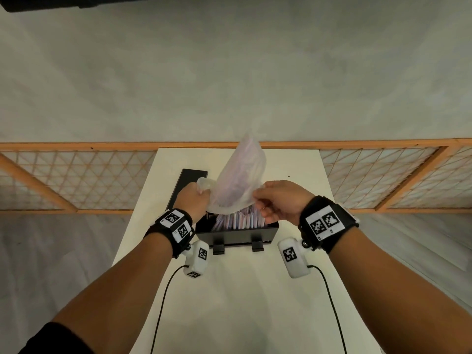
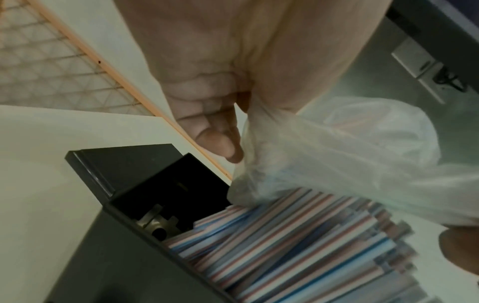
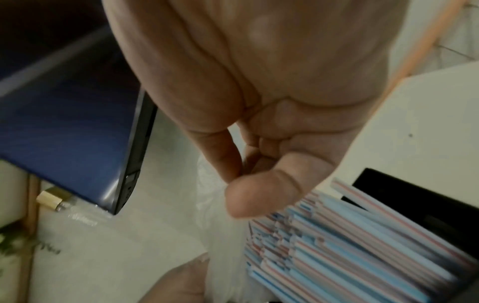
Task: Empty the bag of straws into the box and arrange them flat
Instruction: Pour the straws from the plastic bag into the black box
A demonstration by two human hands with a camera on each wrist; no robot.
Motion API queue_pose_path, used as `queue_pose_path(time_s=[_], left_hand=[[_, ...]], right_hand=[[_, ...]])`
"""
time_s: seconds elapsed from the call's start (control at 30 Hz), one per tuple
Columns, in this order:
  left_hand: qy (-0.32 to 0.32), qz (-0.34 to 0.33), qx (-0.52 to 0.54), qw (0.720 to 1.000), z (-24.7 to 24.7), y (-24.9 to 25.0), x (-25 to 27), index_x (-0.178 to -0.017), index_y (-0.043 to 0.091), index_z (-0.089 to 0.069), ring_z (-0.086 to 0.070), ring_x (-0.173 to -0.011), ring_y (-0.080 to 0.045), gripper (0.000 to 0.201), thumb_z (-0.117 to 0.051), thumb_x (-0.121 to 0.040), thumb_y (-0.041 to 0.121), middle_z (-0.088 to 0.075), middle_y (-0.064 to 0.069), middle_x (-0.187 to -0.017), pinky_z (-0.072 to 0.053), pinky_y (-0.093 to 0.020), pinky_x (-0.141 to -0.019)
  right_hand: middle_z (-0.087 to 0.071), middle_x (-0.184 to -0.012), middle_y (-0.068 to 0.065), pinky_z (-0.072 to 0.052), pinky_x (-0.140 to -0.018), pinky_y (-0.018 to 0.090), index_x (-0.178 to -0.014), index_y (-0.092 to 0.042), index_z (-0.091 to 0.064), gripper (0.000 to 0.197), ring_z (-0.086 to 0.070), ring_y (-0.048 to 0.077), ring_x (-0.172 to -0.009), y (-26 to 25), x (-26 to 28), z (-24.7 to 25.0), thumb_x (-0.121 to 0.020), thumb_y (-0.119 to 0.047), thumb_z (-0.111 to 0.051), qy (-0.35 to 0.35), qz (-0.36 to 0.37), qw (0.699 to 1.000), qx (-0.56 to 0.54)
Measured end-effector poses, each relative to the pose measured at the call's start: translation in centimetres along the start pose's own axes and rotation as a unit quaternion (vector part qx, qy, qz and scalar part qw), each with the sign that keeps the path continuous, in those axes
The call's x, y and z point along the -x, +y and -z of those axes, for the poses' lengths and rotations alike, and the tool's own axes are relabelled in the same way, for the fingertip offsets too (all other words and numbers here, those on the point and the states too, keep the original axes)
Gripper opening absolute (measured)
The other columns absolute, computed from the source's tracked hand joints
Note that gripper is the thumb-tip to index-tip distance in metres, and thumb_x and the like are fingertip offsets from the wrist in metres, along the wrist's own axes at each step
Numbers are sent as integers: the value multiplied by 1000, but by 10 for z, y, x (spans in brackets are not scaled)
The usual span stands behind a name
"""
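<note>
1. Overhead, both hands hold a thin clear plastic bag [image 1: 238,175] upended above a black box [image 1: 236,232], which sits on a white table [image 1: 229,302].
2. Left hand [image 1: 195,198]: fingers curled round a bunched corner of the bag's lower edge, gripping it. The left wrist view shows the thumb tip [image 2: 220,141] pressed against the gathered plastic [image 2: 337,153].
3. Right hand [image 1: 278,200]: thumb and fingers pinch the bag's opposite lower edge. In the right wrist view the thumb [image 3: 261,194] closes against a fingertip, with film [image 3: 223,235] hanging below it; the exact pinch point is blurred.
4. Bag stands tall between the two hands, its closed end uppermost and farther from the person than either hand. Faint purplish streaks show through the film; whether straws remain inside, I cannot tell.
5. Straws [image 1: 240,219], striped blue, red and white: a packed heap in the box, directly beneath and between the hands. From the left wrist view they [image 2: 298,246] lie roughly parallel, slanting, some ends sticking above the box's wall [image 2: 116,246].
6. Bag's open mouth hangs just above the heap; contact with the straws is likely at the left hand's side but not certain.
7. Beyond the left hand lies a flat black panel [image 1: 189,185], next to the box, on the table.
8. Two black clips [image 1: 218,247] sit on the box's near wall, below the hands.
9. Wrists carry black bands with printed markers and white camera pods [image 1: 196,259] with cables trailing back.
10. Behind the table runs a wooden lattice screen [image 1: 76,175].
</note>
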State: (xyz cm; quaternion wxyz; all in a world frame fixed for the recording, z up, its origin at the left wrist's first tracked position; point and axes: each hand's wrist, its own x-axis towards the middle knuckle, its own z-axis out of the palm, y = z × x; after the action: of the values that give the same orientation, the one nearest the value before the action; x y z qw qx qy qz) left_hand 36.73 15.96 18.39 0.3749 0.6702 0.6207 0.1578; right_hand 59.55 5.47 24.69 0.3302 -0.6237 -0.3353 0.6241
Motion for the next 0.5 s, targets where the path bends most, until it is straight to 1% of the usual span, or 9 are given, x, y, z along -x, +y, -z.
queue_pose_path(time_s=[0.13,0.2,0.23,0.27,0.33,0.37,0.4,0.43,0.5], left_hand=[[14,-36,7,999,1,-10,-3,-78,3,-64,-64,-68,-33,27,-54,-94,23,-67,-20,-78,-56,-51,-66],[-1,-53,39,998,2,-15,-2,-76,13,-66,-62,-66,-18,17,-59,-91,17,-66,-2,-70,-54,-38,-61],[-19,-50,64,996,4,-16,1,-91,19,-71,-66,-79,-13,7,-64,-89,19,-70,8,-82,-56,-29,-71],[-29,-38,86,995,4,-19,0,-117,25,-67,-66,-100,-12,29,-70,-88,24,-70,12,-105,-56,-30,-88],[-59,-11,92,994,6,-18,9,-156,27,-33,-49,-126,-12,79,-75,-89,23,-50,11,-135,-44,-39,-111],[-75,-5,90,993,6,-17,12,-161,29,-19,-44,-132,-13,91,-74,-90,18,-45,8,-141,-40,-40,-115],[-90,-11,102,991,5,-17,14,-163,32,-13,-43,-137,-15,96,-72,-89,14,-44,5,-148,-39,-39,-115],[-94,-22,113,989,5,-17,15,-162,36,-15,-44,-140,-16,96,-71,-88,13,-44,4,-151,-39,-37,-114],[-88,-52,103,989,1,-22,15,-154,41,-33,-50,-131,-12,85,-79,-85,22,-51,9,-143,-43,-31,-106]], right_hand=[[-59,-74,3,-60,-63,36,-91,-11,-63,10,-57,18,-65,2,-4,-7,-94,-21,-65,43,49,994,89],[-59,-77,4,-62,-71,41,-86,-11,-60,16,-58,19,-70,9,-9,-9,-93,-23,-67,69,84,982,157],[-56,-77,4,-61,-73,43,-82,-11,-57,19,-56,18,-70,12,-11,-10,-93,-23,-66,83,103,973,189],[-53,-74,4,-60,-73,45,-78,-12,-54,22,-53,18,-68,14,-13,-11,-93,-23,-66,96,121,964,214],[-49,-70,3,-54,-67,42,-73,-13,-49,27,-47,18,-64,20,-17,-13,-92,-23,-65,111,154,950,250],[-50,-69,3,-50,-65,39,-72,-12,-49,28,-47,19,-63,22,-18,-14,-93,-21,-65,115,168,941,269],[-55,-69,4,-50,-65,36,-72,-10,-50,27,-51,22,-63,24,-21,-16,-93,-20,-64,121,182,931,291],[-61,-72,6,-52,-67,36,-74,-9,-55,23,-57,25,-67,27,-24,-17,-92,-19,-64,124,194,923,309],[-67,-78,7,-56,-72,38,-76,-12,-62,17,-63,25,-74,31,-28,-20,-92,-20,-64,125,210,915,320]])
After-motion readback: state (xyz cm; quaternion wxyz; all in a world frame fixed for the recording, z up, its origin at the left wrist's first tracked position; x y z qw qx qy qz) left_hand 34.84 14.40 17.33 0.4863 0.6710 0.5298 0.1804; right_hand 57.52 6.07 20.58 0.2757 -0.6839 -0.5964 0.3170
